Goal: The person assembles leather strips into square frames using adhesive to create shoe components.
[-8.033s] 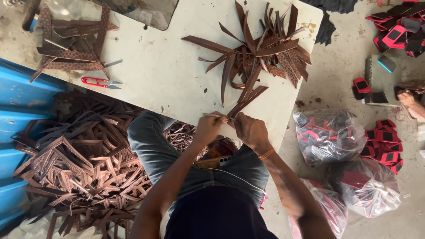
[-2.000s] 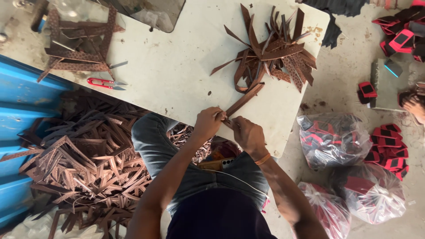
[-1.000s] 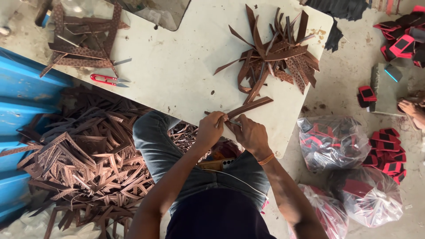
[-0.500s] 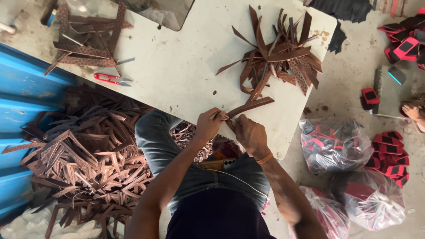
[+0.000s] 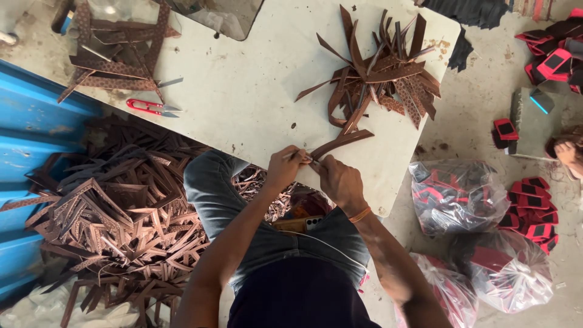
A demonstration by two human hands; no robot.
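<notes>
Both hands, left hand [image 5: 284,172] and right hand [image 5: 340,180], have fingers clamped on a brown strap [image 5: 340,142] at the table [image 5: 243,103] edge, steadying it.

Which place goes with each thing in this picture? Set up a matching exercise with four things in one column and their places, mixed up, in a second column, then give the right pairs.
Things:
1. red thread snips
2. brown strap
3. big heap of brown straps
4. clear bags of red and black pieces

Places:
A. on the floor at the person's right
B. on the white table, lying alone near its left part
C. between the left hand and right hand
D. on the floor beside the blue panel

Pairs: 1-B, 2-C, 3-D, 4-A
</notes>
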